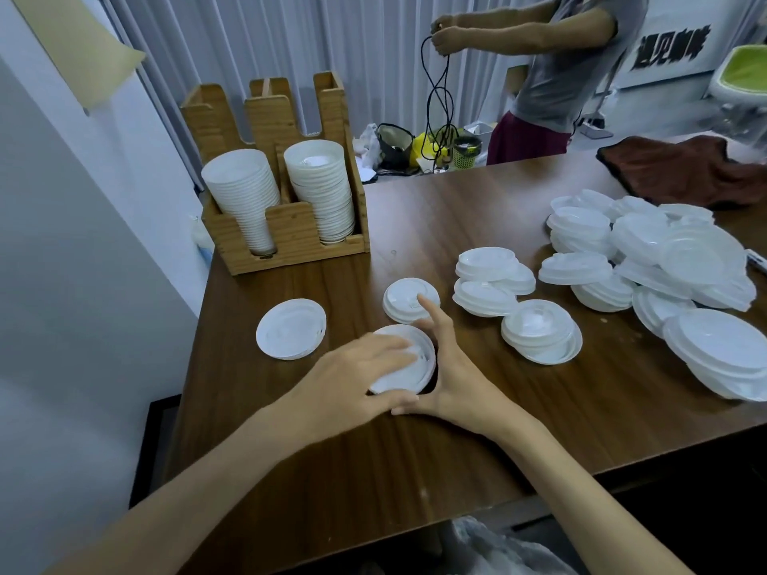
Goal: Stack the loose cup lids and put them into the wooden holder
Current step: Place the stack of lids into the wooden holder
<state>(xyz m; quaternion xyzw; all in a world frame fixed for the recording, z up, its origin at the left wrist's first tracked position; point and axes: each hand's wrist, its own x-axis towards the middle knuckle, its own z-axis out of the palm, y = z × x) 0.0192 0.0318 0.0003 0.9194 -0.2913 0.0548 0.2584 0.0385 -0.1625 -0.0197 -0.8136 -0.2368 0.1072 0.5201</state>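
Note:
A white cup lid [409, 373] sits tilted near the table's front, held between both hands. My left hand [352, 377] lies flat over its left side. Cupping its right edge is my right hand [446, 363], whose forefinger points up toward another small stack of lids [404, 298]. A single lid [290, 334] lies flat to the left. More short stacks [492, 280], [539, 336] and a big loose heap of lids [672, 259] spread to the right. The wooden holder [290, 238] stands at the back left with two tall white stacks [245, 197], [321, 188] in it.
The dark wooden table [415, 450] ends at a grey wall on the left. A brown cloth [680, 172] lies at the far right. Beyond the table a person [552, 76] holds a black cord, with bags and a basket on the floor behind.

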